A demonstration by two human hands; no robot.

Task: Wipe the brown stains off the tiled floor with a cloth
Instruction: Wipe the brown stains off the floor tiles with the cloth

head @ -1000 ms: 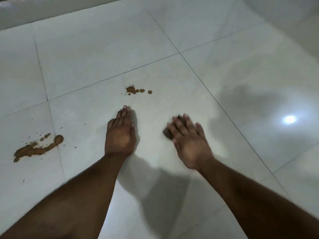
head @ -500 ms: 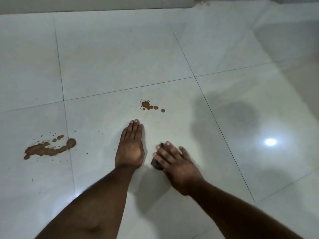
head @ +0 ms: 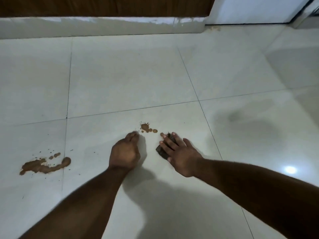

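A small brown stain (head: 147, 128) of several drops lies on the white tiled floor (head: 120, 80), just beyond my hands. A larger brown smear (head: 45, 165) sits to the left, across a grout line. My right hand (head: 180, 153) presses a small dark cloth (head: 161, 151) flat on the floor with spread, straight fingers, just right of the small stain. My left hand (head: 125, 152) holds nothing; its fingertips rest on the tile just left of that stain.
A glossy raised skirting (head: 103, 26) runs along the back under a dark brown panel (head: 103, 6). A white door or wall (head: 250, 9) stands at the back right. A lamp's reflection (head: 290, 169) glares on the tile at right.
My right hand has slid the cloth forward, closer to the small stain. My left hand has also moved forward to the stain's left edge. The view has tilted up, showing the skirting.
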